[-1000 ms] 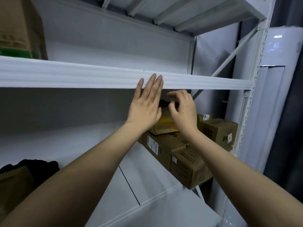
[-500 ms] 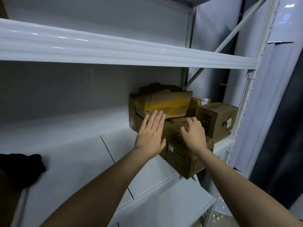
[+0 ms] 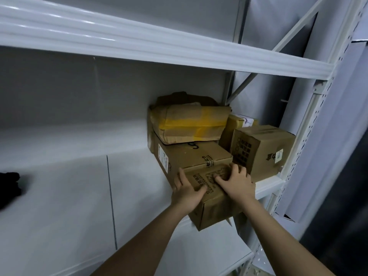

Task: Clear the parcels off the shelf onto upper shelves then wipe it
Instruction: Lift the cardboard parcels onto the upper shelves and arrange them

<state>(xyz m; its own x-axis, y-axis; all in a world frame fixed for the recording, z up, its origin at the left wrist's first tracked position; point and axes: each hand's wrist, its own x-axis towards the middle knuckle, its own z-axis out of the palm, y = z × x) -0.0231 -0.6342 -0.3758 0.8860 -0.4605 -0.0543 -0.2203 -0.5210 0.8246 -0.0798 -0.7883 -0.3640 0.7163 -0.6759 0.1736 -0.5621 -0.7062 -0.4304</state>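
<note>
1. The left hand (image 3: 186, 193) grips the front box (image 3: 213, 200) at its left top edge: its thumb lies on the printed top face and its fingers (image 3: 180, 177) curl round the left side.
2. The right hand (image 3: 236, 181) rests on the same box from the right, its fingers (image 3: 221, 178) bent and pressing on the top face near the middle.
3. The front box sits at the front edge of the white shelf (image 3: 79, 196), and its near corner juts out past that edge.
4. Directly behind it and touching it lies a longer cardboard box (image 3: 191, 156) with a white label on its left side.
5. A crumpled brown parcel with yellow tape (image 3: 189, 122) lies on top of the longer box, against the back wall.
6. To the right stands a cube-shaped box (image 3: 262, 148) with a small label, just beside the perforated upright (image 3: 310, 126); a smaller box (image 3: 239, 124) stands behind it.
7. A black cloth (image 3: 9, 186) lies at the far left of the shelf, well apart from the parcels.
8. The upper shelf (image 3: 139, 42) runs overhead across the view.
</note>
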